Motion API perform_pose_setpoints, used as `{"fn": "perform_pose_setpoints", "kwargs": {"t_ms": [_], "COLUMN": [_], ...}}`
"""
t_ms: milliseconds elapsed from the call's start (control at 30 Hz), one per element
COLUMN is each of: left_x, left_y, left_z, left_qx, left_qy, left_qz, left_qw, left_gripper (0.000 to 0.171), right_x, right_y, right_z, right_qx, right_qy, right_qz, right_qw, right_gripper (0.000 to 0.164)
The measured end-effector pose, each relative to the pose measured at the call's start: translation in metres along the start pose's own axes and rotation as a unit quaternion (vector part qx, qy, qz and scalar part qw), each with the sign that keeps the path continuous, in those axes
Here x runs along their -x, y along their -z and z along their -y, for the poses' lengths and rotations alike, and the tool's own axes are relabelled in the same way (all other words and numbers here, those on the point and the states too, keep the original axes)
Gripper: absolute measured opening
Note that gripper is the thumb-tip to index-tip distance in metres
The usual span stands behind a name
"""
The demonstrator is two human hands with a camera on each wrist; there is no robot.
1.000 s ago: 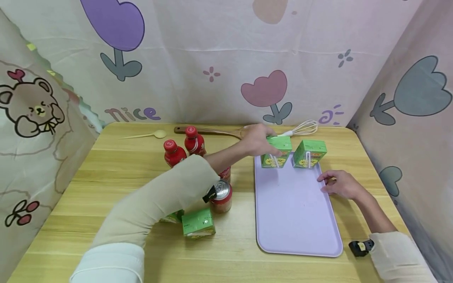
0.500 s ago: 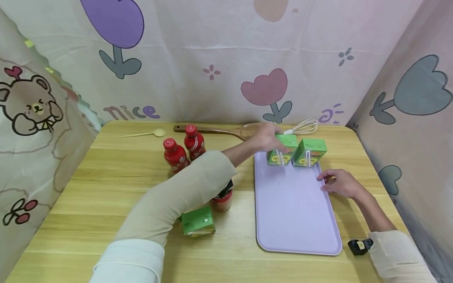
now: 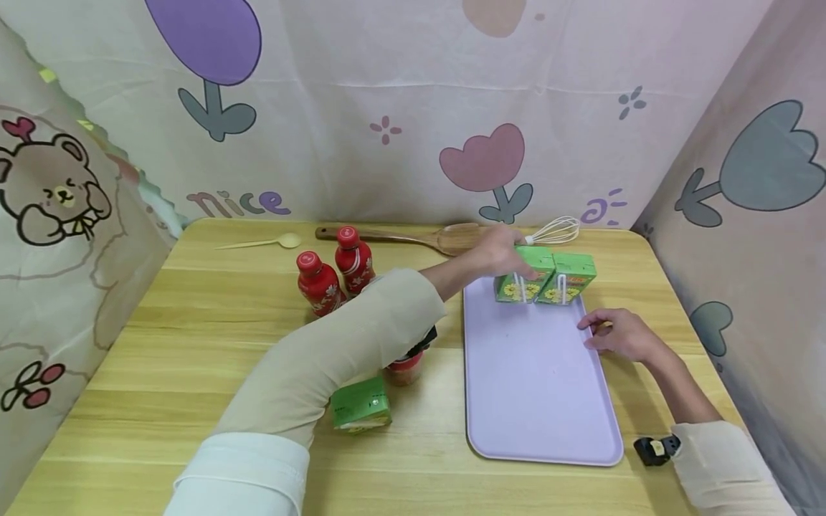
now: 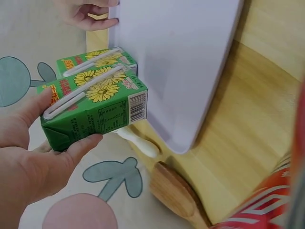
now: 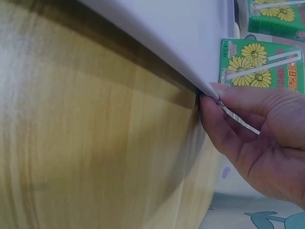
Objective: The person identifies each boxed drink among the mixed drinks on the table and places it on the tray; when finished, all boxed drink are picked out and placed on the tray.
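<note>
My left hand (image 3: pixel 502 252) grips a green drink carton (image 3: pixel 525 285) with yellow flowers and a white straw, upright over the tray's far end. Thumb and fingers hold its two sides in the left wrist view, where the held carton (image 4: pixel 102 107) shows its barcode. A matching carton (image 3: pixel 571 269) stands close on its right; whether they touch I cannot tell. Both are at the far edge of a lilac tray (image 3: pixel 542 387). My right hand (image 3: pixel 621 335) pinches the tray's right rim, thumb above and a finger below in the right wrist view.
Left of the tray stand two red bottles (image 3: pixel 320 283), a red can (image 3: pixel 405 371) partly hidden by my left sleeve, and another green carton (image 3: pixel 361 403). Along the back lie a pale spoon (image 3: pixel 289 241), a wooden spatula (image 3: pixel 454 239) and a white whisk (image 3: pixel 556 231).
My left hand has moved the carton rightward along the tray's far end, up close to the other carton. My right hand keeps its place on the rim.
</note>
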State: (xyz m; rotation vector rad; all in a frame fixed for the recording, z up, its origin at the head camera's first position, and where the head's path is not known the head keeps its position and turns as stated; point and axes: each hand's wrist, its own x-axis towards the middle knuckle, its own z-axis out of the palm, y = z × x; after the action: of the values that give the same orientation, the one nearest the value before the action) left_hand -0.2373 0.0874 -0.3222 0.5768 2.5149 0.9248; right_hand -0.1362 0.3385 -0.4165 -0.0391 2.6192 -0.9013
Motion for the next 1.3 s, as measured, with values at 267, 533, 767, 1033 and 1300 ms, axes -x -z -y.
{"fn": "perform_pose_setpoints", "kwargs": {"t_ms": [267, 533, 767, 1033, 1300], "left_x": [-0.004, -0.011, -0.015, -0.016, -0.018], "left_y": [-0.003, -0.001, 0.000, -0.003, -0.003], "left_z": [-0.014, -0.006, 0.003, 0.000, -0.004], "left_qx": [-0.022, -0.061, -0.087, -0.092, -0.108], "left_qy": [0.021, 0.067, 0.078, 0.079, 0.098], "left_qz": [-0.009, 0.024, 0.092, 0.124, 0.134], "left_qw": [0.9995, 0.9956, 0.9889, 0.9848, 0.9801], "left_gripper": [0.055, 0.038, 0.051, 0.041, 0.047], "right_x": [0.000, -0.002, -0.001, -0.001, 0.000], "right_y": [-0.001, -0.003, -0.002, 0.000, 0.000], "right_z": [0.001, 0.002, 0.001, 0.000, 0.001], "right_qx": [0.001, 0.002, 0.004, 0.002, 0.002], "right_qy": [-0.008, -0.001, -0.006, -0.013, -0.015], "right_qz": [0.000, 0.000, 0.001, 0.006, 0.004], "right_qw": [1.000, 1.000, 1.000, 1.000, 1.000], "right_gripper": [0.030, 0.029, 0.028, 0.030, 0.030]}}
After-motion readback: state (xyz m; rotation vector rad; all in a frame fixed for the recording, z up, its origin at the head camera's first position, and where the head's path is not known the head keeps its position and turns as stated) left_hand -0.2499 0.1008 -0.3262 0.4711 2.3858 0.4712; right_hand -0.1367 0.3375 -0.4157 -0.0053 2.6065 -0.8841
